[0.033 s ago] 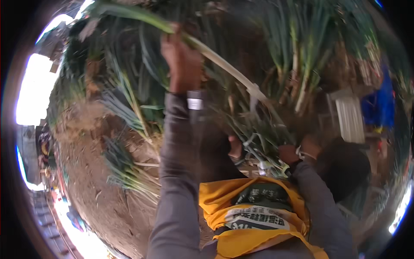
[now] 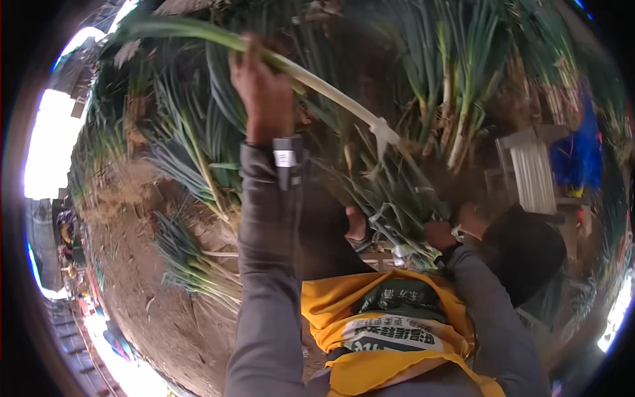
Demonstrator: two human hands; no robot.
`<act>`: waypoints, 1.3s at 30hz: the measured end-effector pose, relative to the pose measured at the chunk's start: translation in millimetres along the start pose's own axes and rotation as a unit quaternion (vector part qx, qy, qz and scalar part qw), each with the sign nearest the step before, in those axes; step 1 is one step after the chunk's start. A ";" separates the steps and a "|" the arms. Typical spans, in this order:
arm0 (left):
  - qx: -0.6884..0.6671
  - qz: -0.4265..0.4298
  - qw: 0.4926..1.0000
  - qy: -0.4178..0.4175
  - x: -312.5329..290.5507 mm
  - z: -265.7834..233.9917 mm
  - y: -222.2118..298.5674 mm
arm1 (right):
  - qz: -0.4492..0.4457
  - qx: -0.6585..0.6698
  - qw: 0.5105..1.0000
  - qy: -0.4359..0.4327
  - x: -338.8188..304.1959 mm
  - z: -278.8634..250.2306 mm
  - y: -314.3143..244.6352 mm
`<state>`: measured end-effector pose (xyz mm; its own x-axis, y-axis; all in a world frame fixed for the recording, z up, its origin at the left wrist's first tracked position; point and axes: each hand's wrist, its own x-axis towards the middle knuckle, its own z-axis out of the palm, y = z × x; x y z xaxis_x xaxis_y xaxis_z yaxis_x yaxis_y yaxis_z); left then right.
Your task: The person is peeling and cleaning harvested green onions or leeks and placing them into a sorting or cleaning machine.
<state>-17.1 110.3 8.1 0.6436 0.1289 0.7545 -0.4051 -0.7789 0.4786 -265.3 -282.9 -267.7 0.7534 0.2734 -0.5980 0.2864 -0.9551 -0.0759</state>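
A pale ribbed stool-like piece [image 2: 534, 178] is the landmark. Just right of it hangs blue sheeting [image 2: 579, 155]. Well to its left spreads a brown earth floor [image 2: 152, 331], littered with scraps. Farther left, a tall opening [image 2: 49, 145] glares white.

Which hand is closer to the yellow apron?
Right. The right hand is just beyond the apron; the left hand is much farther out, holding a leek.
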 end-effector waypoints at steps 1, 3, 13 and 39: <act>-0.302 -0.151 0.940 0.050 10.7 2.5 3.1 | -0.051 0.031 0.997 0.052 -2.7 -13.7 -5.3; -0.586 -0.275 0.753 0.118 21.7 6.7 4.7 | -0.090 0.071 0.991 0.076 2.7 -53.2 -25.3; -0.616 -0.283 0.727 0.110 16.4 37.7 14.2 | -0.134 0.135 0.801 0.568 -0.3 -287.1 -77.2; -0.699 -0.413 0.584 0.031 -10.5 57.6 50.0 | -0.200 0.712 0.648 0.183 32.4 -226.4 -76.9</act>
<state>-6.7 34.7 -1.7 0.9868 0.1621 0.0021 -0.1358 0.8196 0.5565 -128.9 -174.8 -100.6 0.9521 0.2915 -0.0927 -0.1369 0.1350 -0.9813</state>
